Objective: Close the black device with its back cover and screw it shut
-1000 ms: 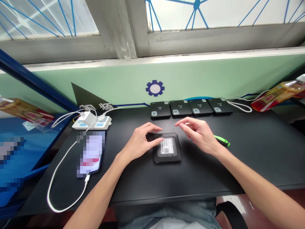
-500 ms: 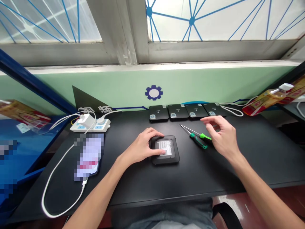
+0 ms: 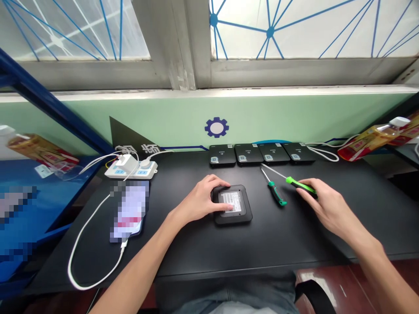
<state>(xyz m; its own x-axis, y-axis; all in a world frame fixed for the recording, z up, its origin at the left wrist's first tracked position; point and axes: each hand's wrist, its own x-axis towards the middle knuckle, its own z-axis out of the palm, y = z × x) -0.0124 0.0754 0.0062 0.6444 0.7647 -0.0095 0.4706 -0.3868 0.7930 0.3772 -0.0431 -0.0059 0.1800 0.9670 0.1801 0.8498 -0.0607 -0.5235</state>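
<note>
A small black device (image 3: pixel 240 208) with a white label lies face down in the middle of the black table (image 3: pixel 209 244). My left hand (image 3: pixel 200 199) rests on its left edge, the fingers spread over it and the thumb on the label. To the right lie two screwdrivers: one with a dark green handle (image 3: pixel 276 193) and one with a bright green handle (image 3: pixel 299 185). My right hand (image 3: pixel 324 205) has its fingers closed round the rear of the bright green handle, which still lies on the table.
A row of several black devices (image 3: pixel 262 153) stands at the back of the table by the wall. A white power strip (image 3: pixel 132 168), a phone (image 3: pixel 129 211) on a white cable and bottles at the far left and right (image 3: pixel 373 138) are also there.
My right hand has moved from above the device out to the right and down onto the bright green screwdriver. My left hand has settled on the device.
</note>
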